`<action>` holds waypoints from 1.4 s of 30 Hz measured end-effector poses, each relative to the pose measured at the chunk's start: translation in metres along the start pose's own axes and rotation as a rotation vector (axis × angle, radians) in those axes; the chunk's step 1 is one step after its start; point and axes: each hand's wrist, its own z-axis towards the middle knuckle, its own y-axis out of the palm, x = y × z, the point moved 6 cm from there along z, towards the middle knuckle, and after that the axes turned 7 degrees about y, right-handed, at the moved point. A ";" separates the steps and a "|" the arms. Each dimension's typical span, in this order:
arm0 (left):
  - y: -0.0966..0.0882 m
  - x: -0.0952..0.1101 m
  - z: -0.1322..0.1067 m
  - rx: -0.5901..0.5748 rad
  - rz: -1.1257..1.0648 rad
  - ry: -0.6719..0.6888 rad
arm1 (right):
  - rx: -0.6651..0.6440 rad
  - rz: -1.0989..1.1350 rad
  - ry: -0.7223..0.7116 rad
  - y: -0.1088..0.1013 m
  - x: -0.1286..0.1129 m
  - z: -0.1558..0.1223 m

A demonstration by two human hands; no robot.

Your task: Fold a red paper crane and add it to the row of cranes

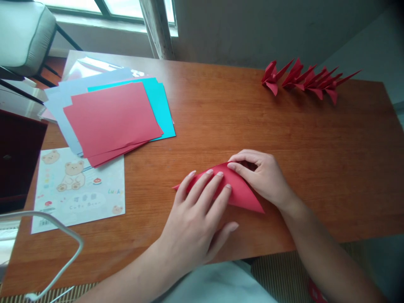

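A red sheet of origami paper [241, 191], folded into a triangle, lies on the wooden table close to its front edge. My left hand [200, 214] rests over its left part with fingers stretched out and spread, pressing the paper down; the thumb is apart from the sheet. My right hand [263, 172] pinches the paper's upper edge between thumb and index finger. Part of the folded sheet is hidden beneath my left fingers.
Several folded red paper cranes [315, 80] stand in a row at the back right. Stacked red paper [113, 118] and turquoise paper [164, 109] lie at left, above a bear-printed sheet [101, 185]. A white cable [75, 237] curves at lower left.
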 end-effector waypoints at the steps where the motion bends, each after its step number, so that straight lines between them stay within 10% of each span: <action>1: -0.006 -0.005 0.000 0.046 -0.018 -0.023 | 0.002 0.048 0.009 -0.002 0.001 0.000; 5: -0.035 -0.034 -0.007 0.393 -0.177 -0.297 | 0.046 0.220 0.035 -0.010 0.003 -0.002; 9: -0.034 -0.059 -0.016 0.688 -0.801 -0.646 | 0.110 0.280 -0.010 -0.013 -0.002 -0.007; 15: -0.007 -0.061 -0.013 0.644 -1.372 -0.878 | 0.162 0.235 -0.118 -0.013 -0.013 -0.016; 30: -0.007 -0.066 -0.019 0.826 -1.465 -0.916 | 0.217 0.302 -0.054 -0.017 0.003 -0.020; 42: -0.008 -0.065 -0.020 0.753 -1.436 -0.912 | 0.265 0.363 0.054 -0.023 0.026 -0.018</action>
